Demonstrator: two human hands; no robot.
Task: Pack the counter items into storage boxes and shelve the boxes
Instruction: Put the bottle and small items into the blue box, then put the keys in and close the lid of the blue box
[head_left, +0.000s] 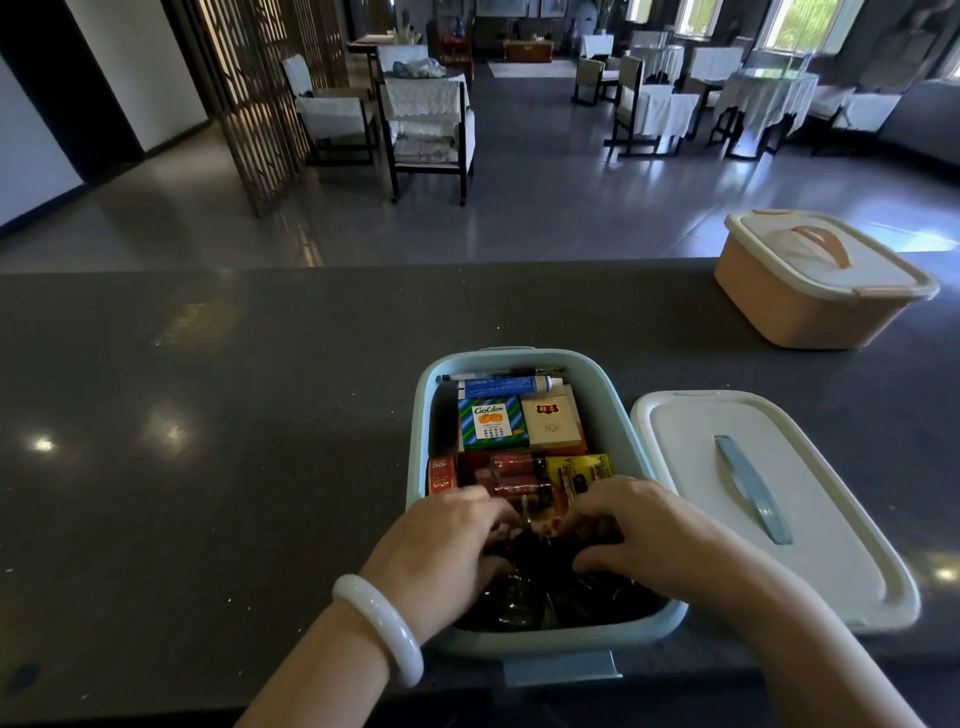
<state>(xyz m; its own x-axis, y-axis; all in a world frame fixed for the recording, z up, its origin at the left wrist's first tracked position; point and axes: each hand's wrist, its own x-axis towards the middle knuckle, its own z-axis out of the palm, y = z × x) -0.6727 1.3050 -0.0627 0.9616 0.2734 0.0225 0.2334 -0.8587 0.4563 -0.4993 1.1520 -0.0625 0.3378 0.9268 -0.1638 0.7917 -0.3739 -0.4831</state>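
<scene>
On the bench (208, 415), the open box (618, 395) holds both hands' fingers (498, 519) at its near end, batteries (519, 475) just beyond them, cartons (493, 421) farther, its lid (831, 519) right, a closed box (810, 306) far right.

Under your fingers (498, 525) lies dark, glossy, crinkled plastic wrapping (519, 597) that catches the light. Around them you have the smooth, matt pale-blue plastic box (415, 467). Just beyond your fingertips sit shiny blister-packed batteries (519, 475), then printed paper cartons (493, 422) with a slight sheen. Right of your right hand (639, 530) the white plastic lid (810, 519) looks smooth and matt. The dark stone-like counter (208, 415) is polished and speckled, mirroring lights. Your left wrist carries a smooth, glossy white bangle (382, 626).
</scene>
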